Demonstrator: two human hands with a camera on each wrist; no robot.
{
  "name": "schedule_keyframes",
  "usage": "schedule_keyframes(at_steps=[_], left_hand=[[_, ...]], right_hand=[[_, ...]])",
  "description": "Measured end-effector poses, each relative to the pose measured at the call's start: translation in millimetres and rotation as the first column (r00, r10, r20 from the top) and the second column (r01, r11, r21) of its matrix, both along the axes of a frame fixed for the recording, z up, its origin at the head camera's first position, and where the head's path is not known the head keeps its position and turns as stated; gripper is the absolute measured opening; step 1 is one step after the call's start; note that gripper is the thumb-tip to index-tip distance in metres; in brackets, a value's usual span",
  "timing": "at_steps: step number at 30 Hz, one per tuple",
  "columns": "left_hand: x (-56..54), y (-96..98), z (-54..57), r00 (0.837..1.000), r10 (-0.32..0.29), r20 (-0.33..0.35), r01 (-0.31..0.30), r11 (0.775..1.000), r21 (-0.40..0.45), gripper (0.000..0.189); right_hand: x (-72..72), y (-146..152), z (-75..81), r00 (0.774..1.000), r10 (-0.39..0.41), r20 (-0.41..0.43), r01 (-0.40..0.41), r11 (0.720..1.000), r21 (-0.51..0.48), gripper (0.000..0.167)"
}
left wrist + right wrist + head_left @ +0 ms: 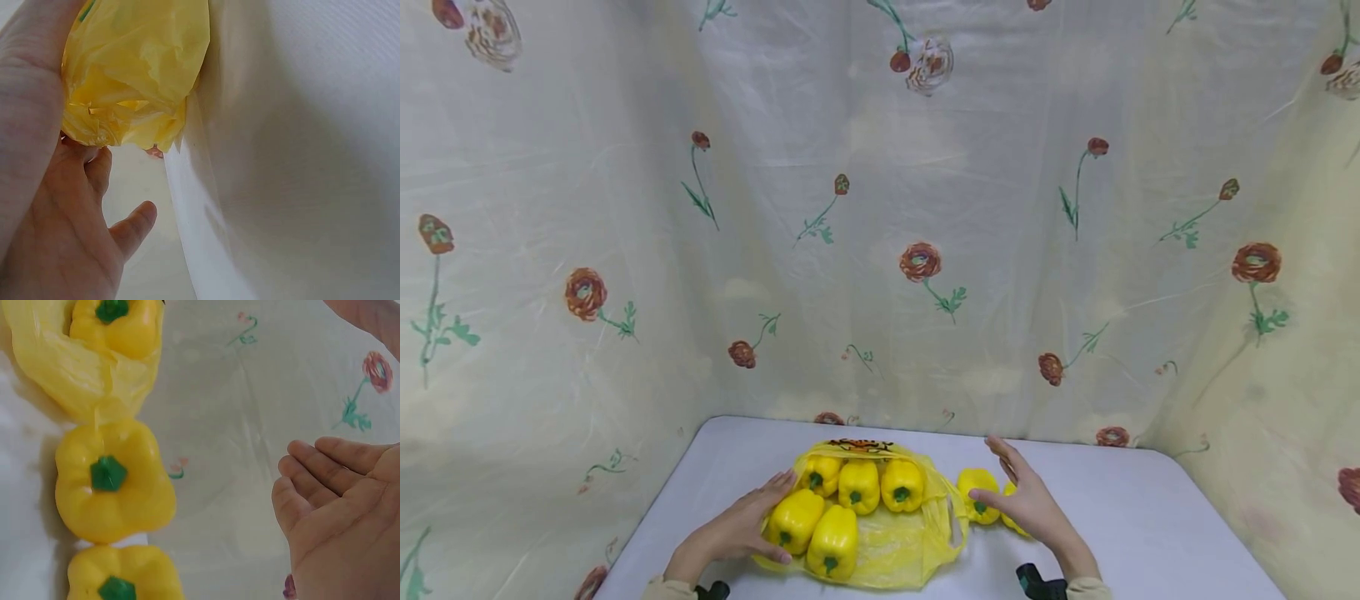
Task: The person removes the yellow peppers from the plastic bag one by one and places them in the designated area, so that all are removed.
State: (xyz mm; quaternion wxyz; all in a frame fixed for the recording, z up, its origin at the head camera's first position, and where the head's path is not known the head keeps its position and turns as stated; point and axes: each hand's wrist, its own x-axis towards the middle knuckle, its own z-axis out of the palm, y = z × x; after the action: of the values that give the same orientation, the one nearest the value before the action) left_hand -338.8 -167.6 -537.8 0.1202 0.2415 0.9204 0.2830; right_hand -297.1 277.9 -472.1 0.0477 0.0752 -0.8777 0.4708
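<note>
A yellow plastic bag (891, 546) lies on its side, its mouth toward me. Several yellow bell peppers (834, 542) with green stems are inside, grouped at its left and back. My left hand (741, 525) is at the bag's left side, fingers extended and thumb apart; in the left wrist view the yellow plastic (140, 69) lies against the hand. Two more bell peppers (112, 481) stand side by side outside the bag, on its right. My right hand (1026, 504) hovers by them, fingers extended, holding nothing, and partly hides the farther-right pepper (1013, 518) in the head view.
The white table (1120, 517) has rounded back corners. A curtain (820, 275) with printed flowers hangs behind it and along both sides. Dark straps (1041, 582) sit on the wrists.
</note>
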Motion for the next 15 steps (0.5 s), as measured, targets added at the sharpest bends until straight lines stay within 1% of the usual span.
schedule_keyframes(at_steps=[7, 8, 11, 14, 15], left_hand=[[-1.0, -0.4, -1.3, 1.000, -0.004, 0.003, 0.004, 1.000, 0.002, 0.120], [-1.1, -0.4, -1.4, 1.000, -0.006, 0.002, 0.006, 1.000, 0.004, 0.120], [-1.3, -0.9, -1.4, 1.000, -0.006, 0.003, 0.006, 1.000, 0.003, 0.120], [-1.5, -1.0, -1.0, 1.000, 0.003, 0.009, -0.003, 1.000, -0.006, 0.121], [-1.7, -1.1, -0.9, 1.000, 0.007, 0.012, -0.007, 1.000, -0.010, 0.121]], right_hand=[[1.6, -18, -1.2, 0.997, 0.075, 0.030, -0.074, 0.997, -0.038, 0.092], [4.2, -22, 2.3, 0.996, 0.084, 0.040, -0.083, 0.996, -0.039, 0.091], [3.3, -28, -0.3, 0.994, 0.099, 0.048, -0.096, 0.994, -0.047, 0.092], [2.7, -36, -2.6, 0.992, 0.109, 0.063, -0.107, 0.994, -0.029, 0.093], [0.1, -37, -7.4, 0.992, 0.114, 0.063, -0.112, 0.993, -0.026, 0.093]])
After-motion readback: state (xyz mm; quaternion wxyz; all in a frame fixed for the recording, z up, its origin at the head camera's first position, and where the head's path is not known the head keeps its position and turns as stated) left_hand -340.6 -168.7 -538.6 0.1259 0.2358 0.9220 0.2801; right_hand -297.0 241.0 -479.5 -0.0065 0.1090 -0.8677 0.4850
